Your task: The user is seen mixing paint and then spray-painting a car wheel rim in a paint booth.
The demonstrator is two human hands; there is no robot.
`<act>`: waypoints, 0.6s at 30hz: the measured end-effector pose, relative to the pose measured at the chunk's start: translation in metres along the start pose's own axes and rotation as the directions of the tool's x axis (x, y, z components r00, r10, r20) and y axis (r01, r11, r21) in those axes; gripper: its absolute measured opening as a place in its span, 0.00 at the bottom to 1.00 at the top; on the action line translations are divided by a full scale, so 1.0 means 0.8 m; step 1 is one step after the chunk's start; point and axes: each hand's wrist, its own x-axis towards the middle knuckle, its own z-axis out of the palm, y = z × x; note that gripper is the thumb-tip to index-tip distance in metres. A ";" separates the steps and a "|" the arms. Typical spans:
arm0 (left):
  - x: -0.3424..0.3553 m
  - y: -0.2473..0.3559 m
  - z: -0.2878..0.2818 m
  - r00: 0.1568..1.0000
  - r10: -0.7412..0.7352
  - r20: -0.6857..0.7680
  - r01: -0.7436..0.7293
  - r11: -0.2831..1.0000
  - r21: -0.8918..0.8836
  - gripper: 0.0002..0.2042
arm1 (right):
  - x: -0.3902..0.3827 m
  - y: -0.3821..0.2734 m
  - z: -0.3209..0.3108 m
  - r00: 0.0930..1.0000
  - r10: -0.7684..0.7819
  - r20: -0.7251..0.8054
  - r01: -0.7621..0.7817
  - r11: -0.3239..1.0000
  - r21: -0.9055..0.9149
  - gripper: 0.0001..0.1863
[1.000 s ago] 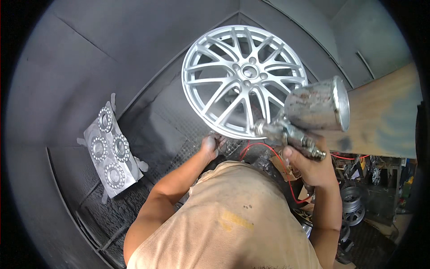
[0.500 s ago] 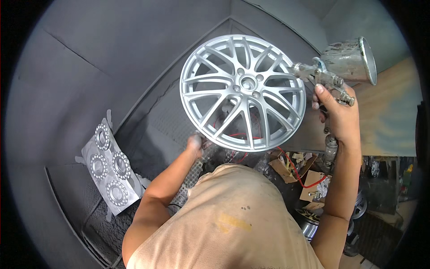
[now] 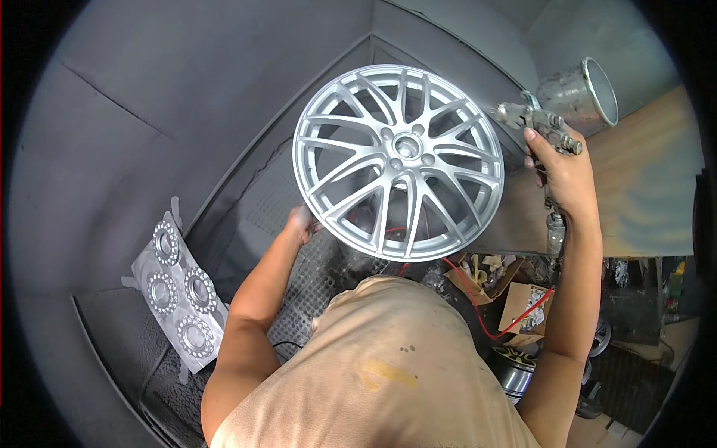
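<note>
A silver multi-spoke alloy wheel rim (image 3: 407, 147) faces me, its front side up and tilted, at the centre. Against its lower left edge is my left hand (image 3: 302, 224), fingers curled at the rim and partly hidden behind it. My right hand (image 3: 565, 168) grips a metal spray gun (image 3: 549, 127) with a paint-spattered cup (image 3: 571, 95) on top. The gun's nozzle points left at the wheel's upper right edge, a small gap away. Whatever bears the wheel from below is mostly hidden.
At the left, a silver-coated board (image 3: 203, 357) carries several round silver caps (image 3: 196, 336). A red hose (image 3: 478, 313) runs below the wheel, past open cardboard boxes (image 3: 515, 305). Another wheel (image 3: 515, 369) lies at the lower right. Grey booth walls (image 3: 187, 67) stand behind.
The wheel has turned, its spokes and bolt holes standing at different angles. My left hand has shifted left and up along the rim. The spray gun has drawn slightly away from the wheel's edge.
</note>
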 end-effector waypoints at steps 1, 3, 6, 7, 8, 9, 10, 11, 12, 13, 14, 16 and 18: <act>-0.007 0.005 0.006 0.999 -0.039 0.015 0.038 0.997 0.066 0.15 | 0.000 -0.011 0.004 0.999 0.001 0.032 -0.002 0.999 0.037 0.09; -0.028 0.004 0.025 0.999 -0.039 0.010 0.038 0.997 0.063 0.15 | 0.002 -0.026 0.004 0.992 -0.018 0.124 0.003 0.993 0.119 0.10; -0.051 -0.015 0.033 0.999 -0.052 0.010 0.052 0.997 0.052 0.14 | -0.001 -0.060 0.015 0.974 -0.068 0.215 0.029 0.983 0.180 0.10; -0.061 -0.020 0.043 0.998 -0.055 0.025 0.054 0.998 0.013 0.14 | 0.002 -0.067 0.010 0.956 -0.058 0.288 0.006 0.984 0.176 0.10; -0.070 -0.025 0.053 0.998 -0.057 0.040 0.058 0.998 -0.028 0.15 | 0.005 -0.074 0.012 0.957 -0.055 0.284 0.005 0.985 0.174 0.10; -0.078 -0.029 0.058 0.997 -0.065 0.044 0.065 0.998 -0.019 0.16 | 0.006 -0.082 0.021 0.955 -0.056 0.292 0.008 0.987 0.163 0.10; -0.079 -0.043 0.054 0.997 -0.063 0.038 0.064 0.998 -0.023 0.16 | 0.008 -0.087 0.027 0.950 -0.061 0.305 0.014 0.988 0.154 0.10; -0.075 -0.061 0.048 0.995 -0.067 0.074 0.068 0.998 -0.012 0.16 | 0.017 -0.083 0.032 0.934 -0.103 0.343 0.063 0.990 0.126 0.10; -0.073 -0.075 0.046 0.991 -0.070 0.112 0.071 0.997 -0.004 0.17 | 0.022 -0.085 0.036 0.931 -0.107 0.350 0.066 0.990 0.127 0.10; -0.094 -0.074 0.070 0.995 -0.090 0.040 0.093 0.993 -0.068 0.18 | 0.026 -0.083 0.038 0.934 -0.124 0.336 0.108 0.992 0.066 0.10; -0.093 -0.085 0.075 0.995 -0.093 0.042 0.095 0.993 -0.066 0.18 | 0.030 -0.081 0.039 0.936 -0.142 0.323 0.149 0.989 0.004 0.10; -0.087 -0.119 0.066 0.974 -0.205 0.098 0.199 0.978 0.064 0.18 | 0.041 -0.075 0.043 0.942 -0.144 0.304 0.165 0.985 -0.046 0.11; -0.095 -0.135 0.072 0.967 -0.232 0.107 0.228 0.972 0.051 0.17 | 0.051 -0.068 0.038 0.944 -0.151 0.292 0.179 0.981 -0.072 0.10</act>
